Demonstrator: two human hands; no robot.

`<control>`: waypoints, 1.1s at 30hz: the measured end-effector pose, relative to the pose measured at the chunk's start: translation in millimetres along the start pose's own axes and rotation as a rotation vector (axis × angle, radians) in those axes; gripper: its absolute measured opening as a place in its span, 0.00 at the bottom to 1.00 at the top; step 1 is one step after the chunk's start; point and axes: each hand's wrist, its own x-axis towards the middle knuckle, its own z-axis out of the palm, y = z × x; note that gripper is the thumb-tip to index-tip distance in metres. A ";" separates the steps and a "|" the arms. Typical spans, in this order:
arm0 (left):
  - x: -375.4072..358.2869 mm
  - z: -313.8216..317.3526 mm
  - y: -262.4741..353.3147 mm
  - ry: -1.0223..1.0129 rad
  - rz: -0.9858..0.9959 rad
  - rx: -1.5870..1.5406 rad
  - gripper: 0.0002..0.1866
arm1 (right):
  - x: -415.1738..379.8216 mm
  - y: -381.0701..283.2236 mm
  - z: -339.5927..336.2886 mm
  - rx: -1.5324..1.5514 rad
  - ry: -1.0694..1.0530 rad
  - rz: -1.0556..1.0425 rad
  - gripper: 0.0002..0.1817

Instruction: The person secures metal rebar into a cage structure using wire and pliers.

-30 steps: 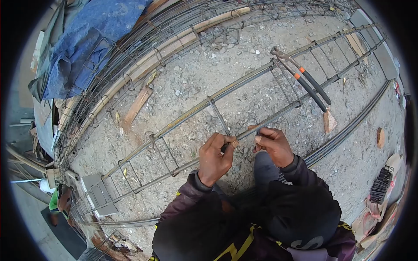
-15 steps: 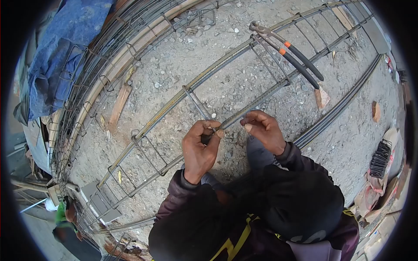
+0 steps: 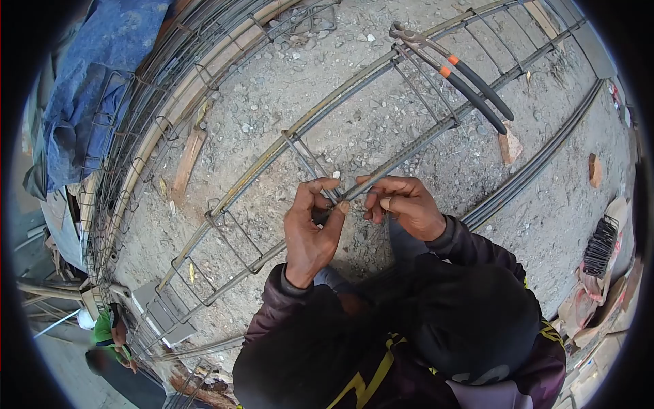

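Observation:
A long rebar cage (image 3: 422, 144) of parallel bars with square stirrups runs diagonally in front of me. My left hand (image 3: 312, 228) is closed around the nearer bar, thumb and forefinger pinching where a stirrup (image 3: 308, 157) meets it. Just right of that joint, my right hand (image 3: 411, 210) has its fingers curled by the same bar, thumb close to the forefinger. Whatever is between those fingertips is too small to make out. Black-handled pincers (image 3: 470, 78) with orange bands rest across the cage, farther to the right.
More bars and stirrups (image 3: 153, 102) are stacked at the left beside a blue tarp (image 3: 112, 34). Loose rebars (image 3: 538, 167) lie on the right, with a bundle of black wire ties (image 3: 599, 247) and brick pieces (image 3: 509, 146). Another person (image 3: 112, 334) is at lower left.
My right hand has moved left and up against the nearer bar, its fingers now at the bar. My left hand keeps its pinch at the joint.

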 end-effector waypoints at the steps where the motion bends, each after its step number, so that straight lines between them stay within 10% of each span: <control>1: -0.2 -0.8 0.5 0.000 0.001 0.010 0.18 | 1.3 2.2 0.4 0.017 -0.012 0.074 0.16; 13: -2.3 -1.1 -6.5 -0.002 0.043 0.075 0.17 | 19.9 19.8 14.7 -1.007 -0.061 -0.264 0.10; 25: -16.7 -16.9 -30.6 0.062 0.730 0.165 0.28 | -7.0 -18.0 70.8 -1.471 -0.109 -0.295 0.17; 27: -20.4 -18.9 -29.8 0.065 0.682 0.197 0.29 | -11.2 -37.8 110.2 -1.581 0.061 -0.030 0.19; 33: -24.3 -24.3 -26.4 0.040 0.612 0.119 0.30 | -2.4 -29.4 99.5 -1.940 -0.086 -0.353 0.13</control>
